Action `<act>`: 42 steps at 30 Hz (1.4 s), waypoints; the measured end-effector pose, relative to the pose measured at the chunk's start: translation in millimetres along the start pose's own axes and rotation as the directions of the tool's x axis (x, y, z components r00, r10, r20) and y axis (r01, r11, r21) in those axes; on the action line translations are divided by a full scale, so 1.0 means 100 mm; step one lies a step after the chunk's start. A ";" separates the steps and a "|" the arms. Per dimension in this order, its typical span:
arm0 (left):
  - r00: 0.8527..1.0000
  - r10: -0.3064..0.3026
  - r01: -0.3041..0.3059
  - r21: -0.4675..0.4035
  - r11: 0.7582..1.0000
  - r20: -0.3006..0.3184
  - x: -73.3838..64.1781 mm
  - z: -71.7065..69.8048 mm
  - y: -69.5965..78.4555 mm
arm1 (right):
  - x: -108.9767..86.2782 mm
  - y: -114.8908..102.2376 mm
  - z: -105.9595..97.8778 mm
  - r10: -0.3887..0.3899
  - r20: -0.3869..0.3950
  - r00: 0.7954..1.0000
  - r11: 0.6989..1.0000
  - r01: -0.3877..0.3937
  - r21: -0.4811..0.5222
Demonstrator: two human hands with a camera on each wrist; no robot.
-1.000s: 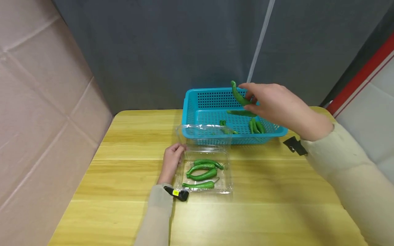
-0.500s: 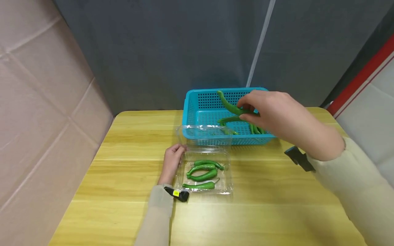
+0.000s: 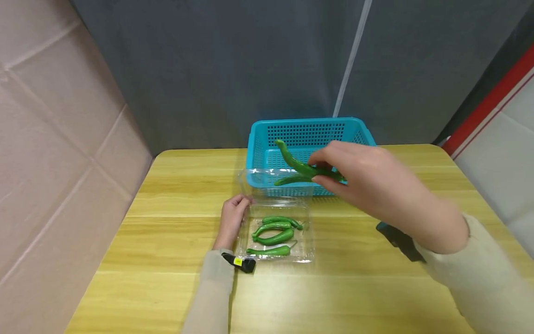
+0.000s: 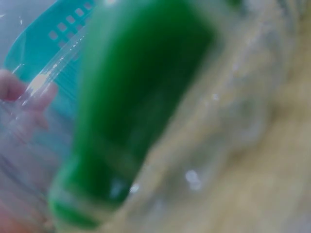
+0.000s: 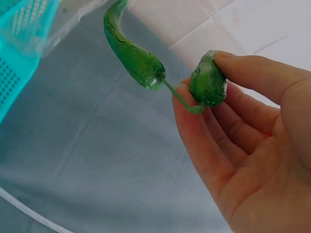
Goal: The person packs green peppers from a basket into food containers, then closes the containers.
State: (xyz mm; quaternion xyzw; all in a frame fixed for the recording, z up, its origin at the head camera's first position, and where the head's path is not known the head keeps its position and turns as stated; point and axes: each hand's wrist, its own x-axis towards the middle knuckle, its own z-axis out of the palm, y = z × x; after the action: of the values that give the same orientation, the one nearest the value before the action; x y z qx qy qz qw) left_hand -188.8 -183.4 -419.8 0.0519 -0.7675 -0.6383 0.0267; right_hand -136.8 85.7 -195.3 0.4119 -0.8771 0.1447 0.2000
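Two green chili peppers are in my right hand, above the front of the blue basket and the raised clear lid. In the right wrist view thumb and fingers pinch one pepper; the other pepper hangs out with its stem at the fingers. My left hand pinches the left edge of the open clear plastic clamshell box near its hinge. Several green chili peppers lie in its base. A blurred pepper fills the left wrist view.
The basket stands at the back of the wooden table, against a dark grey curtain. My right hand and the held peppers hide part of its inside. Pale panels flank the table on both sides.
My right hand has moved from over the basket toward me and lower, carrying the two chili peppers toward the clamshell box. The left hand and the box have stayed in place.
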 end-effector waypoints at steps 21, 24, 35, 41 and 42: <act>0.999 0.016 -0.017 -0.015 1.000 -0.035 0.13 0.07 -0.27 | -0.23 -0.05 0.72 0.089 0.060 0.994 0.960 -0.102 0.260; 0.999 0.024 -0.025 -0.016 1.000 -0.044 0.15 0.08 -0.31 | -0.26 -0.06 0.83 0.125 0.088 0.988 0.944 -0.146 0.296; 0.999 -0.015 0.014 -0.019 1.000 -0.042 0.14 0.05 -0.28 | -0.34 -0.07 1.19 0.241 0.168 0.956 0.866 -0.290 0.408; 1.000 -0.017 0.017 -0.041 0.999 -0.010 0.05 0.05 -0.11 | -0.40 -0.05 1.31 0.285 0.188 0.940 0.829 -0.340 0.445; 1.000 -0.016 0.016 -0.037 0.999 -0.011 0.03 0.05 -0.08 | -0.40 -0.05 1.32 0.287 0.186 0.940 0.825 -0.341 0.450</act>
State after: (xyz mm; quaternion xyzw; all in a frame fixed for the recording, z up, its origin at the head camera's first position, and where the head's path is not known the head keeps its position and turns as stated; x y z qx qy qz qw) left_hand -192.3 -180.0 -428.8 0.0612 -0.7551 -0.6522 0.0271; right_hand -140.1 54.1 -330.0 0.3054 -0.8800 0.3634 0.0177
